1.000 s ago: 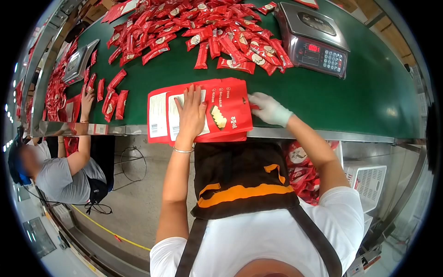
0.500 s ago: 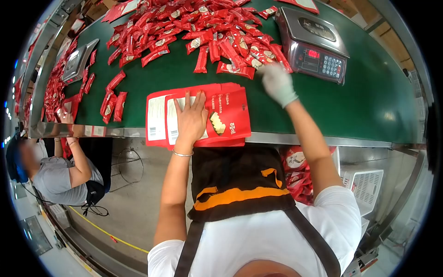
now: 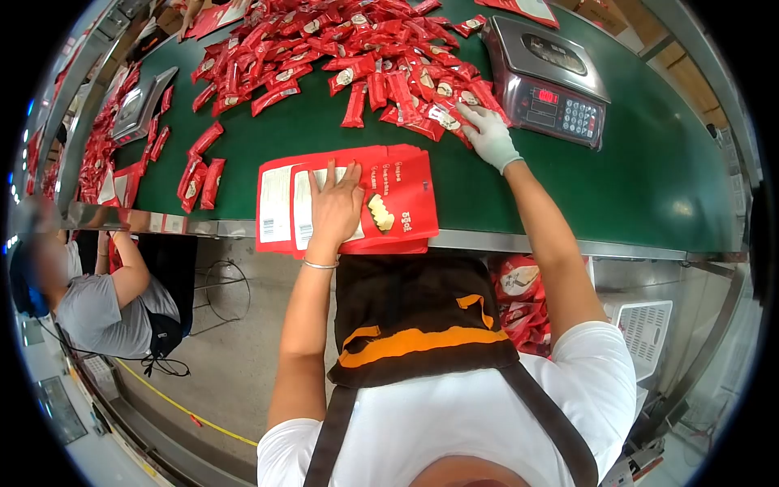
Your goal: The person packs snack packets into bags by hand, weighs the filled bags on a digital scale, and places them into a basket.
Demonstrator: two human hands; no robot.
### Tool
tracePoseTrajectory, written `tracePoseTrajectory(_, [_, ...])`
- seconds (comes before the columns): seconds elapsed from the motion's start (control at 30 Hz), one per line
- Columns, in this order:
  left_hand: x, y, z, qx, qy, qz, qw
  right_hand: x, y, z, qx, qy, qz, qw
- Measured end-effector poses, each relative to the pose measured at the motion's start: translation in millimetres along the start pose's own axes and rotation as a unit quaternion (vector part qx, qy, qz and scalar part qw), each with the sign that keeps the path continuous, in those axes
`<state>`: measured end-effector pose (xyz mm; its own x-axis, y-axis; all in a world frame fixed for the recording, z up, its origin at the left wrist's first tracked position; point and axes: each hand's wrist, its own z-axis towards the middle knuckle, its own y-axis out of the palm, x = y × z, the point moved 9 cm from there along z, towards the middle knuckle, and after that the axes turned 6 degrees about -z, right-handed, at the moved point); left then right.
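Note:
My left hand (image 3: pixel 334 207) lies flat, fingers apart, on a stack of flat red pouches (image 3: pixel 410 191) at the table's front edge. The pouches carry white label panels and a picture of pale yellow pieces. My right hand (image 3: pixel 492 140), in a whitish glove, reaches to the near right side of a large heap of small red packets (image 3: pixel 357 40). Its fingers are stretched out and spread over a red packet (image 3: pixel 445 118), seemingly touching it. I see nothing gripped in either hand.
A digital scale (image 3: pixel 552 81) stands right of the heap on the green table (image 3: pixel 633 195). Another scale (image 3: pixel 142 105) and several loose packets (image 3: pixel 209 183) are at left. A co-worker (image 3: pixel 114 308) sits at lower left. A white basket (image 3: pixel 645 333) is below the table at right.
My right hand has settled onto the packets, its fingers now spread; some packets beneath it have shifted. My left hand stays on the pouches. The co-worker's hand has drawn back below the table edge.

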<state>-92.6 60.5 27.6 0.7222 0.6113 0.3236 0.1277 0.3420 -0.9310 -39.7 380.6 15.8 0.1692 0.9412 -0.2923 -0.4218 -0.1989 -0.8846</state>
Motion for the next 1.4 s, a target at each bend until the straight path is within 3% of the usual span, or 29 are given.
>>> tracePoseTrajectory(0.13, [0.5, -0.6, 0.0, 0.002, -0.01, -0.017, 1.0, -14.6, -20.6, -6.0, 0.049, 0.001, -0.008, 0.999])
tracePoseTrajectory(0.2, [-0.3, -1.6, 2.0, 0.004, -0.005, -0.01, 1.0, -19.9, -24.8, -7.7, 0.11, -0.014, 0.072, 0.991])
tracePoseTrajectory(0.23, [1.1, -0.7, -0.8, 0.002, 0.003, -0.001, 1.0, -28.5, -12.1, -9.1, 0.093, -0.065, -0.016, 0.993])
tracePoseTrajectory(0.37, [-0.4, -2.6, 1.1, 0.007, -0.003, -0.012, 1.0, -33.3, 0.3, -12.8, 0.059, -0.054, -0.044, 0.996])
tracePoseTrajectory(0.43, [0.2, -1.2, -0.5, 0.011, 0.006, -0.01, 1.0, -26.6, 9.7, -15.7, -0.053, -0.019, -0.079, 0.995])
tracePoseTrajectory(0.47, [-0.5, 1.0, -0.9, 0.011, 0.005, -0.011, 1.0, -27.7, 4.8, -19.2, -0.054, -0.019, -0.079, 0.995])
tracePoseTrajectory(0.53, [-1.1, 0.3, -1.4, 0.017, 0.01, -0.021, 1.0, -27.3, -12.8, -29.3, -0.023, 0.019, -0.008, 1.0])
tracePoseTrajectory(0.6, [-2.4, -0.1, -1.1, 0.023, 0.009, -0.022, 0.999, -44.0, -50.9, -60.4, 0.054, -0.037, 0.03, 0.997])
tracePoseTrajectory(0.67, [-1.5, 0.0, -3.3, 0.026, 0.01, -0.024, 0.999, -50.7, -62.8, -100.3, -0.01, 0.011, 0.097, 0.995])
tracePoseTrajectory(0.87, [-2.9, 0.2, -0.1, 0.015, -0.006, -0.055, 0.998, -99.1, -24.5, -104.4, -0.07, -0.088, 0.115, 0.987])
tracePoseTrajectory(0.93, [-2.3, 3.9, -1.3, 0.003, 0.01, -0.063, 0.998, -122.9, 8.5, -88.1, -0.089, -0.199, 0.113, 0.969])
tracePoseTrajectory(1.07, [-5.1, -0.9, -3.9, 0.023, 0.004, -0.07, 0.997, -137.3, 47.0, -49.7, -0.161, -0.156, 0.153, 0.962])
tracePoseTrajectory(1.13, [-5.5, 0.0, -1.9, 0.004, -0.003, -0.089, 0.996, -169.7, 16.6, -43.3, -0.161, -0.275, 0.148, 0.936])
tracePoseTrajectory(1.27, [-2.1, -0.3, 0.8, -0.006, 0.007, -0.094, 0.996, -153.3, 0.8, -54.5, -0.168, -0.194, 0.224, 0.94])
tracePoseTrajectory(1.33, [-0.6, 2.3, -0.8, -0.031, 0.023, -0.107, 0.994, -140.9, 15.5, -67.4, -0.279, -0.173, 0.198, 0.924])
tracePoseTrajectory(1.4, [-1.0, 4.7, -2.7, -0.038, 0.036, -0.1, 0.994, -133.6, 8.0, -67.4, -0.215, -0.219, 0.144, 0.941])
